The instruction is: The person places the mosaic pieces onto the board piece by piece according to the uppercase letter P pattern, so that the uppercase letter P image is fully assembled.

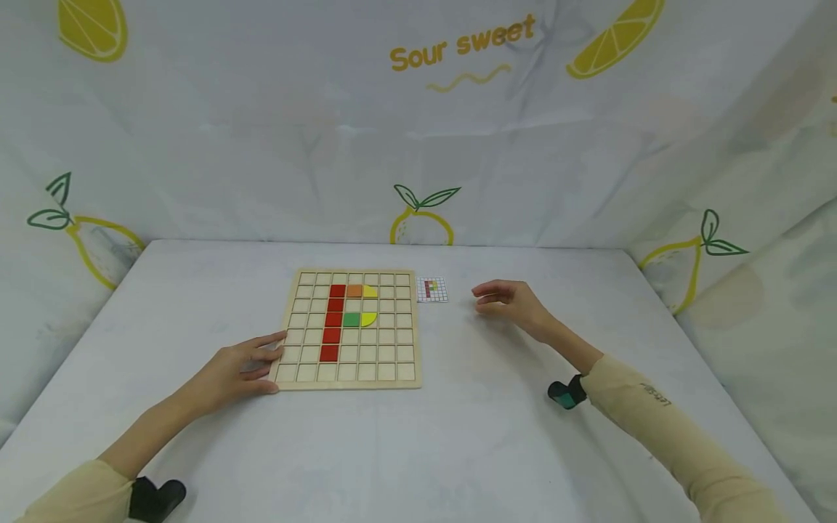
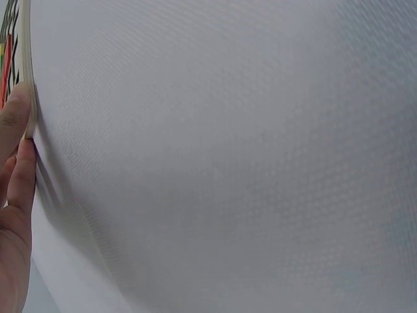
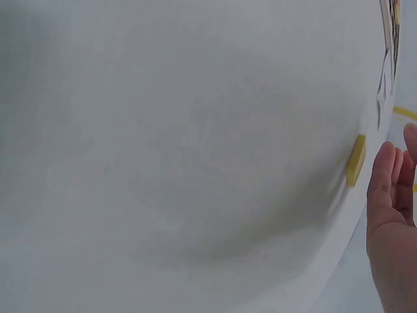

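Observation:
A square wooden grid board (image 1: 399, 383) lies on the table. On it stand a column of red square tiles (image 1: 333, 319), an orange square tile (image 1: 354, 291), a green square tile (image 1: 352, 319) and two yellow rounded tiles (image 1: 369, 319). My left hand (image 1: 238, 370) touches the board's left edge near the front corner, fingers extended. To the right, my right hand (image 1: 513, 305) hovers over the table with relaxed fingers and holds nothing visible. A yellow piece (image 3: 356, 161) lies beside it in the right wrist view; the head view does not show it.
A small pattern card (image 1: 432, 289) printed with a coloured grid lies against the board's right side. White cloth with lemon drawings (image 1: 421, 225) hangs behind the white table (image 1: 366, 450) and at its sides. A dark strap device (image 1: 566, 392) sits at the right wrist.

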A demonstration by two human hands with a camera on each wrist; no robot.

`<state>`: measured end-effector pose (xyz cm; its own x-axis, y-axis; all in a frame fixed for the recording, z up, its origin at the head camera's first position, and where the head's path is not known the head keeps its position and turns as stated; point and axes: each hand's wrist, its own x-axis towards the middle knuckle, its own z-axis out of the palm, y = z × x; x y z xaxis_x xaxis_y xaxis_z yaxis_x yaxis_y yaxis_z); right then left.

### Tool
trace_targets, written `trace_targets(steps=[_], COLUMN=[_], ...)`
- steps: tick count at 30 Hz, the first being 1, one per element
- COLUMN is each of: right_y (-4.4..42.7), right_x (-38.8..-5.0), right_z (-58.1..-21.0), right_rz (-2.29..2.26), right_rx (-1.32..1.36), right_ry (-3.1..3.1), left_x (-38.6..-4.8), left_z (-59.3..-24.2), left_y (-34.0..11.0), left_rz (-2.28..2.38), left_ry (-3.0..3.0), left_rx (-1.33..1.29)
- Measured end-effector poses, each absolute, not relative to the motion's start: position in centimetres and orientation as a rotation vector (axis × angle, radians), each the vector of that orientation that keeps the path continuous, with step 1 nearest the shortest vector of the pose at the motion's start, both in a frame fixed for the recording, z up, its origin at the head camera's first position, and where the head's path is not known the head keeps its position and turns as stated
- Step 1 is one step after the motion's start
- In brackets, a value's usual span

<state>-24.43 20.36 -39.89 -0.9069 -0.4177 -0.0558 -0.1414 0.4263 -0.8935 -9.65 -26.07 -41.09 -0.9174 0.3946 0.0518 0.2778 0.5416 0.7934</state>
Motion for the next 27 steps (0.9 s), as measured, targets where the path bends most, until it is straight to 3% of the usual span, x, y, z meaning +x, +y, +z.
trace_targets(steps=[9,21,27], right_y=[23.3,22.5,22.6], right_x=[-25.4,-25.9,-25.7], right_z=[-40.4,-40.5,-40.4], right_rz=[-1.336,-1.063,-1.153], right_rx=[-0.484,-0.538,-0.495], right_ry=[2.447,2.637,2.592], left_x=[-9.7,-9.7,-9.7], left_z=[-41.2,-41.1,-41.2], left_y=[-26.1,-26.2,-26.2], left_rz=[1.268,1.304,1.318], left_ry=[2.677,2.653,2.642], left_rx=[0.594,0.572,0.561])
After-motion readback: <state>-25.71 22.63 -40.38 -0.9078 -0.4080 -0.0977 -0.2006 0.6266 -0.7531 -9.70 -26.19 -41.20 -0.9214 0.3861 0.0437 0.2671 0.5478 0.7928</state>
